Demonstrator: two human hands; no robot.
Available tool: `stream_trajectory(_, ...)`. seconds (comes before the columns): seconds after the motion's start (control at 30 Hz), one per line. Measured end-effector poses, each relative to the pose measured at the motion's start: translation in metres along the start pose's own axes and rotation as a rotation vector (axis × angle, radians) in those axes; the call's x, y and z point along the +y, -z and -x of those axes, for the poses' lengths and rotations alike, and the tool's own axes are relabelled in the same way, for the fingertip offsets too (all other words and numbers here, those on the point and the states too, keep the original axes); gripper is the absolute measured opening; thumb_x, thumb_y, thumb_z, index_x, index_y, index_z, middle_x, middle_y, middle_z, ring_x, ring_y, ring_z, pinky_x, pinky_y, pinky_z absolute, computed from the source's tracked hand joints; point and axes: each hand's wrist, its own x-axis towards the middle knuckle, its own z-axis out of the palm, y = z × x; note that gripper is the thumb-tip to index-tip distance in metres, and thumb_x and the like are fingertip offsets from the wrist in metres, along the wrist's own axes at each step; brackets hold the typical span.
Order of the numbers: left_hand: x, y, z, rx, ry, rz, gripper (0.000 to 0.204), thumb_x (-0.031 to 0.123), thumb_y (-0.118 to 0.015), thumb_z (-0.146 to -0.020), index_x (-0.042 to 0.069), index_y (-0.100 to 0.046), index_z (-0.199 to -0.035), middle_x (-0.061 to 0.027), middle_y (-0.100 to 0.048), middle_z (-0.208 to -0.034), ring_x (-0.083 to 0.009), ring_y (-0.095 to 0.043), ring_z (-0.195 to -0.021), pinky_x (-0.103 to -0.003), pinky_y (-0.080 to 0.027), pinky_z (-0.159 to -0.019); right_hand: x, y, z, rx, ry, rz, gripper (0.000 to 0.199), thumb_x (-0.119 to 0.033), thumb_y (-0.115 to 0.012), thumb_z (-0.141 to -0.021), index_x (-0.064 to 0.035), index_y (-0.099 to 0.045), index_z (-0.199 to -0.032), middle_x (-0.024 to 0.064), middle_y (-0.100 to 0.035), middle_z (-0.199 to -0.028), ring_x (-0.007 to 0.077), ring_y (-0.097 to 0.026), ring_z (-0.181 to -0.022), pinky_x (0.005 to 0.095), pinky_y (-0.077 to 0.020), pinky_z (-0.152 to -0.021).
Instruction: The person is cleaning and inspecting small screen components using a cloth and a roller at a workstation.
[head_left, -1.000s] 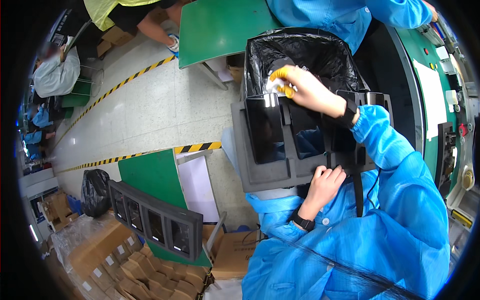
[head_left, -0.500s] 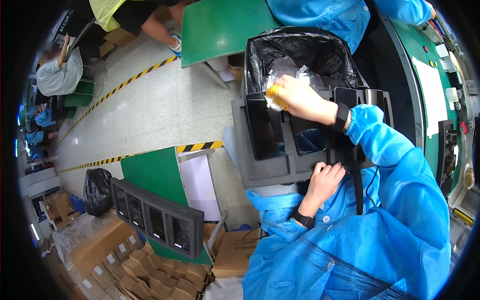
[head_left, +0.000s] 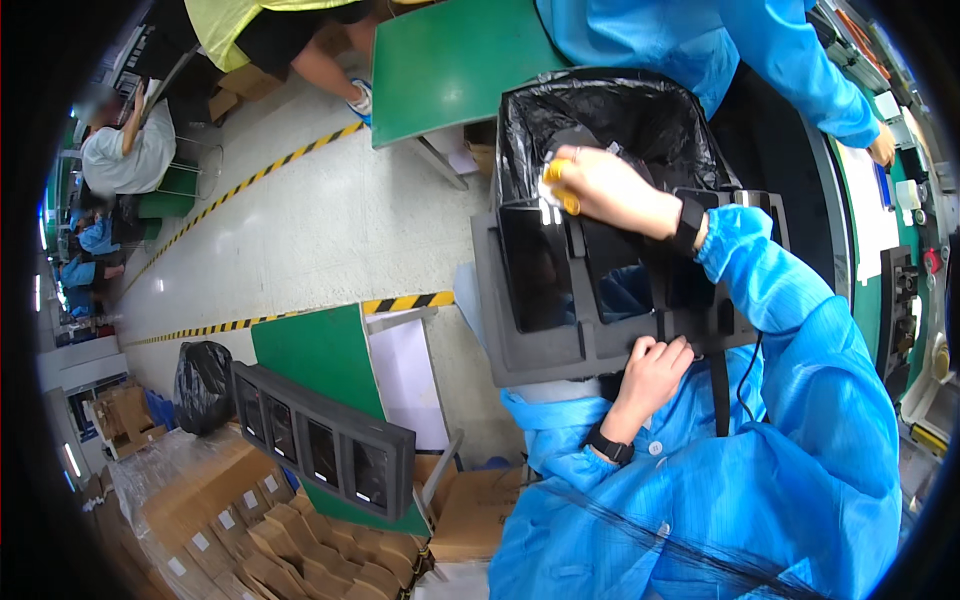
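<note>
A dark grey foam tray (head_left: 545,370) lies across my lap, with several black phone-like screens in its slots. My right hand (head_left: 622,192) reaches over its far side and pinches a small white wipe (head_left: 547,207) at the top of the leftmost screen (head_left: 535,275). Something yellow, perhaps finger cots (head_left: 567,201), covers its fingertips. With fingers bent, my left hand (head_left: 655,378) holds the tray's near rim. Both wrists carry black bands.
Beyond the tray stands a bin with a black liner (head_left: 650,110). At lower left a second tray (head_left: 325,440) with screens rests on a green table (head_left: 320,350), above cardboard pieces (head_left: 310,550). A co-worker's blue sleeve (head_left: 800,80) reaches toward the right bench.
My right hand has shifted slightly along the top of the leftmost screen, and less of the white wipe shows. The co-worker's arm now extends over the right bench. The whole view has shifted slightly.
</note>
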Motion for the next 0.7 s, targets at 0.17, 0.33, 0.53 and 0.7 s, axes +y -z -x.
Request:
stream_trajectory(0.17,-0.002,-0.001,0.001,-0.014,0.000,-0.006,0.022,0.007,-0.060,-0.079,0.007,-0.063,-0.101,-0.0077,-0.065,-0.108,-0.0198,-0.058,-0.082,-0.036,-0.043,-0.083,-0.033,-0.016,0.015,-0.156,0.164,0.017,0.018,-0.010,-0.061,-0.078,0.0002,-0.060,-0.092,0.0155,-0.059,-0.092,0.0335,-0.062,-0.085,0.0415,-0.0516,-0.075)
stream_trajectory(0.33,-0.001,0.001,0.000,0.006,-0.002,0.006,0.023,0.007,-0.060,-0.079,0.006,-0.063,-0.102,-0.0085,-0.065,-0.108,-0.0201,-0.058,-0.083,-0.036,-0.043,-0.083,-0.006,-0.006,-0.017,0.044,-0.067,0.146,0.014,-0.007,-0.063,-0.074,0.0003,-0.057,-0.084,0.0164,-0.055,-0.086,0.0354,-0.058,-0.080,0.0423,-0.0498,-0.072)
stream_trajectory(0.53,-0.002,-0.001,0.001,0.009,-0.010,-0.015,0.020,0.008,-0.059,-0.079,0.006,-0.062,-0.098,-0.0089,-0.065,-0.107,-0.0208,-0.059,-0.084,-0.037,-0.043,-0.084,-0.086,-0.035,0.043,-0.275,0.201,-0.133,0.013,-0.006,-0.064,-0.073,0.0013,-0.058,-0.082,0.0151,-0.058,-0.082,0.0305,-0.063,-0.082,0.0370,-0.0545,-0.069)
stream_trajectory(0.7,-0.003,-0.002,0.001,0.021,-0.005,0.010,0.021,0.008,-0.060,-0.078,0.006,-0.062,-0.099,-0.0090,-0.064,-0.106,-0.0216,-0.059,-0.085,-0.037,-0.043,-0.085,-0.050,-0.027,0.013,-0.094,-0.086,-0.044,0.015,-0.003,-0.062,-0.076,0.0020,-0.061,-0.091,0.0204,-0.060,-0.086,0.0366,-0.063,-0.081,0.0405,-0.0524,-0.067)
